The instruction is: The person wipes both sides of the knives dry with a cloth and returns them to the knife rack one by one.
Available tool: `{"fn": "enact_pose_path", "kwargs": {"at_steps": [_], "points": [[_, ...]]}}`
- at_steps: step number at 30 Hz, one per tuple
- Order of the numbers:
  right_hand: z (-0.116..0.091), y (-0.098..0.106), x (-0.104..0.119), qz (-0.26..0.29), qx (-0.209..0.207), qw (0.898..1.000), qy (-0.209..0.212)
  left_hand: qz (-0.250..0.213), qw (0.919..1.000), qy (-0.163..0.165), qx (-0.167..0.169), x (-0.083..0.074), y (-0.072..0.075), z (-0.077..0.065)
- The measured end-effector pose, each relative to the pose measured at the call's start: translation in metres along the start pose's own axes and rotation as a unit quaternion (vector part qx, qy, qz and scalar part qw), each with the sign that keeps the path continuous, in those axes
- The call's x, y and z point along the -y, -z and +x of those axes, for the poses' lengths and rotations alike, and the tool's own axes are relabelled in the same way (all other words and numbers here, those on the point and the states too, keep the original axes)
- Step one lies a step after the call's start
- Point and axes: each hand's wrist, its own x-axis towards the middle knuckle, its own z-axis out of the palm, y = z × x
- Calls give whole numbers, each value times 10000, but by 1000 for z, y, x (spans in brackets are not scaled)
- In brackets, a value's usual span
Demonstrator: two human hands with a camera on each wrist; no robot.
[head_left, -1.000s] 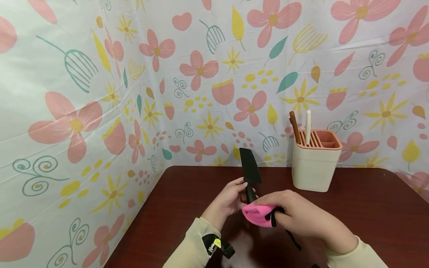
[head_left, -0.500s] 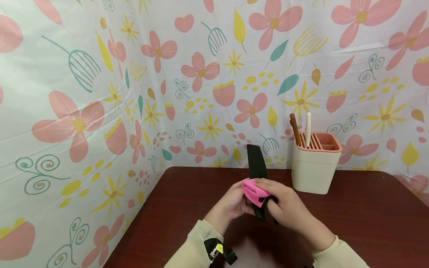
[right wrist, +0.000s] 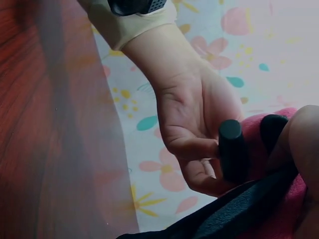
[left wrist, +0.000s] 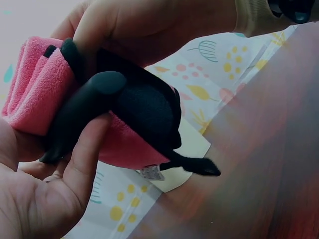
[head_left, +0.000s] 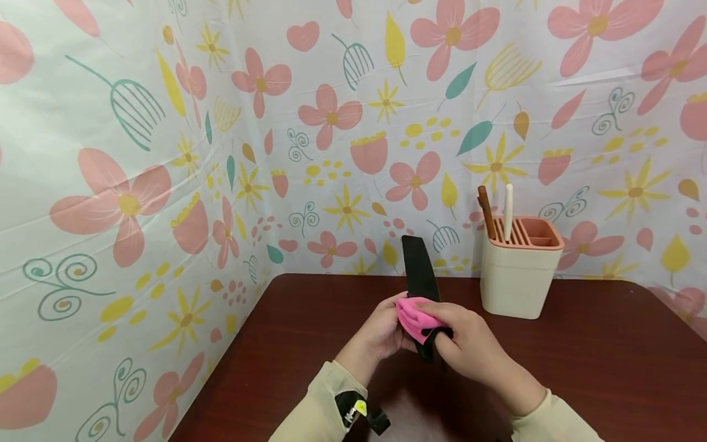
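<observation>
A black kitchen knife [head_left: 421, 270] is held blade up and away from me. My left hand [head_left: 382, 331] grips its black handle [left wrist: 82, 109], with the thumb against it in the left wrist view. My right hand [head_left: 469, 341] pinches a folded pink cloth [head_left: 413, 316] with black trim and presses it over the knife where blade and handle meet. That part of the knife is hidden under the cloth. In the right wrist view the handle's butt end sticks out beside the cloth. A dark loop [left wrist: 199, 164] and a small label hang from the cloth.
A cream knife block [head_left: 516, 279] with a salmon slotted top stands at the back right of the dark red-brown table [head_left: 596, 356]. A brown handle [head_left: 486, 212] and a white handle [head_left: 508, 212] rise from its slots. Flower-patterned sheeting [head_left: 331, 153] hangs behind and at left.
The right hand has moved the pink cloth up and left from the handle's lower end onto the knife near the blade's base. In the last half second the knife shifted slightly left.
</observation>
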Motion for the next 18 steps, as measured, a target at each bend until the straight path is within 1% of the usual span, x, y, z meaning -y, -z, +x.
{"fn": "enact_pose_path", "kwargs": {"at_steps": [4,8,11,18], "points": [[0,2,1,-77,98,9999,-90,-76,9999,3,-85,1,-1,1],[-1,3,3,-67,277,9995,-166,-139,9996,14,-261,2,1,1],[0,5,4,-18,408,9990,-171,-185,9989,-43,-434,2,2,1],[1,11,8,49,571,9983,-64,-394,9957,-250,-800,0,6,3]]}}
